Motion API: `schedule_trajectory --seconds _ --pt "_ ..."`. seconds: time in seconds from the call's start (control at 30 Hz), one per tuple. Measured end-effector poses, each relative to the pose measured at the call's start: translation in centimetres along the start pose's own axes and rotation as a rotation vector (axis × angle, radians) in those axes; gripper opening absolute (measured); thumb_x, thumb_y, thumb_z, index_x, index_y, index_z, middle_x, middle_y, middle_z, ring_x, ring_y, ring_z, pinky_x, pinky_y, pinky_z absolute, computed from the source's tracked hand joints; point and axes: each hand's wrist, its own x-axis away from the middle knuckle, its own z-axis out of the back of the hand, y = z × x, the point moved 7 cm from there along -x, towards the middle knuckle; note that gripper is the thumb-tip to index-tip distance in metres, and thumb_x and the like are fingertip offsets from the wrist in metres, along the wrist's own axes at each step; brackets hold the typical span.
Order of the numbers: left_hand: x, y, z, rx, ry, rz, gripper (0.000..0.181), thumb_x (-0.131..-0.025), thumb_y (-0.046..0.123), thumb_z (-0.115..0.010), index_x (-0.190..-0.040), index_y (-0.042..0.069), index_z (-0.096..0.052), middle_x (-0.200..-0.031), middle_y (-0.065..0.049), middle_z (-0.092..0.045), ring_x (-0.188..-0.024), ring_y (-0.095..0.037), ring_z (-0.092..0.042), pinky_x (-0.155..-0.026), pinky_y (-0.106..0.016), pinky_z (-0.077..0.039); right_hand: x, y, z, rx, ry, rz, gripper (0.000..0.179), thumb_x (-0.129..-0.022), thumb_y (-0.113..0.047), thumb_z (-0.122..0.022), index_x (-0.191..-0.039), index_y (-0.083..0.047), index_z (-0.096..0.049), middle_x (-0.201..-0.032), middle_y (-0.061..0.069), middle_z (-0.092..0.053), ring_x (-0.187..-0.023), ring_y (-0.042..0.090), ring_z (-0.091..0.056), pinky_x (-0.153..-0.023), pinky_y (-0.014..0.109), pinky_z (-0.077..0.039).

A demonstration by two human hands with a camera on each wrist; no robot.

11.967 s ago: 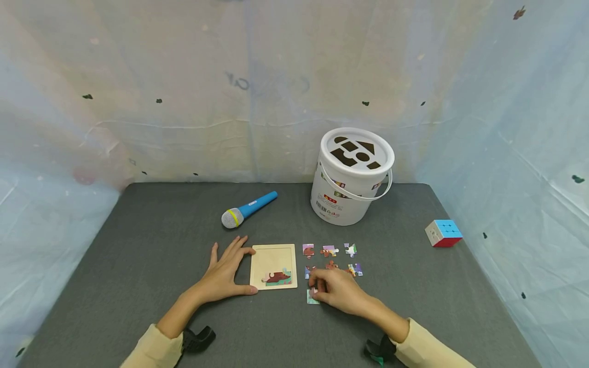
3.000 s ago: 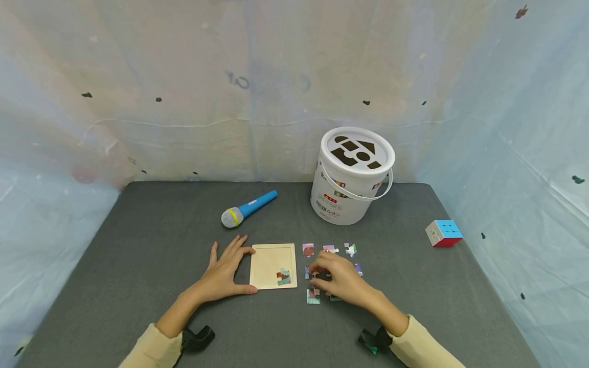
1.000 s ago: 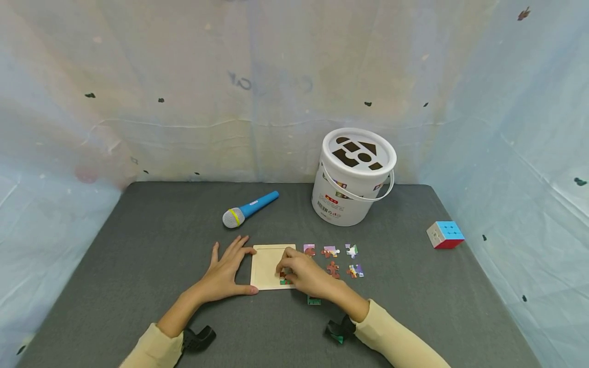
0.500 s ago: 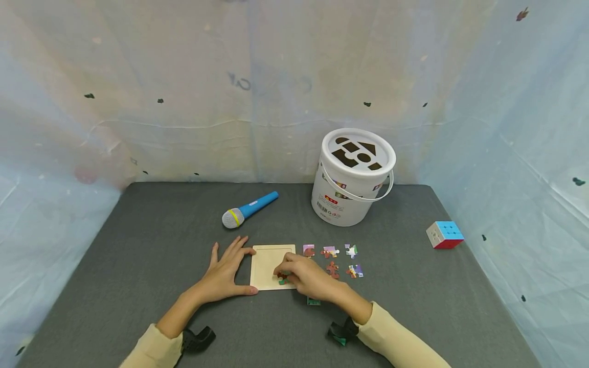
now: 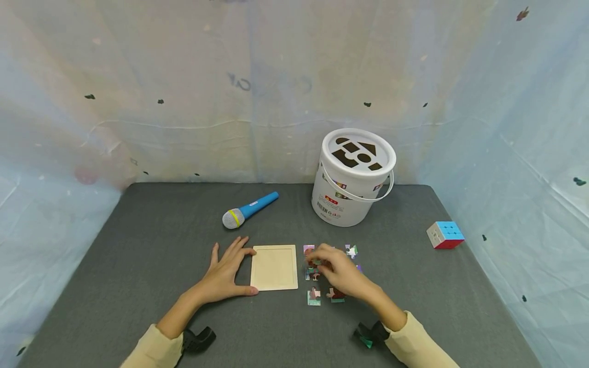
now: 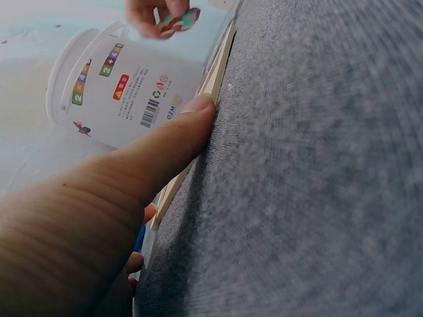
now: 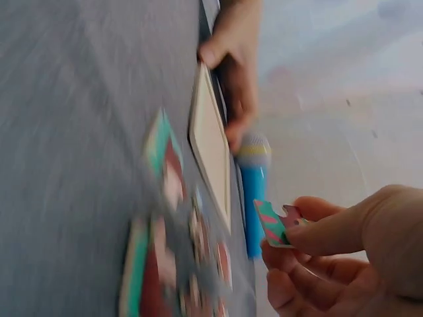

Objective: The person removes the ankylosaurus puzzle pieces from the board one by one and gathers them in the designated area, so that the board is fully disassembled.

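Observation:
My left hand [image 5: 225, 273] rests at the left edge of a square wooden puzzle tray [image 5: 274, 268]. Its thumb touches the near corner and the index finger the far one, with the other fingers spread. Bare pale wood shows all across the tray. To the right, my right hand [image 5: 340, 271] pinches a green and brown jigsaw piece [image 7: 269, 228] between thumb and fingers, raised over the laid-out pieces. Two pieces, one pink and green [image 5: 314, 298] and one brown and green [image 5: 339, 295], lie nearest me. The hand partly covers other pieces behind it.
A blue toy microphone [image 5: 255, 205] lies behind the tray. At the back stands a white lidded bucket [image 5: 342, 207] with a handle. A puzzle cube [image 5: 445, 236] sits by the table's right edge. Another jigsaw piece [image 5: 352, 251] lies at the far right of the group.
Two pieces lay in the tray at first, later one. My right hand has since lifted that piece out and carried it right, over the other pieces. The left hand stays put.

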Motion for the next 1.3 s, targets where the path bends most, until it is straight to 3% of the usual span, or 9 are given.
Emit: schedule_trajectory --seconds 0.17,0.37,0.67,0.9,1.3 --pt "0.1 -0.1 0.0 0.001 0.0 0.002 0.094 -0.072 0.069 -0.077 -0.142 0.016 -0.045 -0.161 -0.021 -0.021 -0.15 -0.042 -0.012 -0.105 -0.076 0.009 2.6 2.3 3.2 0.023 -0.015 -0.098 0.026 -0.09 0.01 -0.065 -0.111 -0.003 -0.071 -0.094 0.002 -0.063 -0.078 0.01 -0.053 -0.066 0.027 -0.048" --pt "0.2 -0.3 0.0 -0.002 0.004 0.0 0.094 -0.072 0.068 -0.078 -0.142 0.015 -0.045 -0.161 -0.021 -0.022 -0.15 -0.042 -0.012 -0.104 -0.076 0.01 5.2 4.5 5.3 -0.034 -0.143 -0.18 0.022 -0.09 0.012 -0.063 -0.107 0.0 -0.07 -0.093 0.006 -0.067 -0.072 0.011 -0.055 -0.06 0.027 -0.049" --pt "0.2 -0.2 0.0 0.005 0.001 0.004 0.094 -0.072 0.069 -0.077 -0.142 0.016 -0.045 -0.161 -0.021 -0.022 -0.15 -0.041 -0.012 -0.105 -0.076 0.01 6.6 5.5 5.1 -0.13 -0.282 -0.259 0.022 -0.086 0.011 -0.065 -0.104 0.001 -0.069 -0.083 0.005 -0.064 -0.068 0.009 -0.054 -0.058 0.024 -0.048" --pt "0.1 -0.1 0.0 0.009 0.002 0.006 0.093 -0.072 0.068 -0.077 -0.142 0.015 -0.045 -0.161 -0.022 -0.022 -0.15 -0.041 -0.012 -0.105 -0.076 0.009 6.8 5.8 4.8 -0.179 -0.296 -0.293 0.016 -0.085 0.009 -0.069 -0.097 0.003 -0.059 -0.074 0.008 -0.061 -0.063 0.016 -0.059 -0.055 0.028 -0.052" --pt "0.0 -0.1 0.0 0.011 -0.001 0.004 0.093 -0.071 0.068 -0.077 -0.141 0.016 -0.046 -0.161 -0.021 -0.022 -0.15 -0.041 -0.012 -0.105 -0.076 0.009 7.4 6.2 4.6 -0.186 -0.312 -0.319 0.014 -0.089 0.002 -0.07 -0.096 0.004 -0.058 -0.065 0.007 -0.061 -0.052 0.02 -0.058 -0.051 0.027 -0.049"
